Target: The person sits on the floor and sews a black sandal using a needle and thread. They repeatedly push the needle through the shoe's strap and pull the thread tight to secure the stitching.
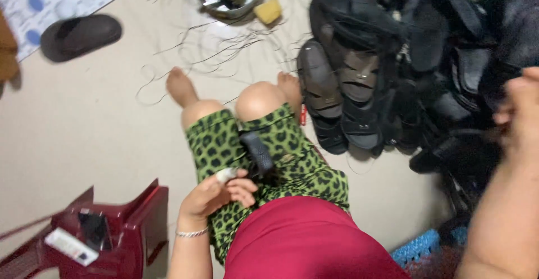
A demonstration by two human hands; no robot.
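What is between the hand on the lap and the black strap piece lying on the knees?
Nothing visible. The left hand rests on the green spotted shorts, right beside the black strap piece, fingertips nearly touching it. The right hand is off by the sandal pile.

Light: soft, even indoor light from above; the pale floor is bright without being washed out.
Shadows: faint and short; a small one lies under the lone sandal, and the sandal pile sinks into near-black with little detail.
Glare: a mild sheen on both knees and on the red stool.
Blur: the whole frame is smeared by motion; thin wires on the floor look doubled.
Worst blur: the right hand and its arm at the right edge, close to the lens, have no clear outline.
Sharpest: the left hand and the spotted green shorts, though soft too.
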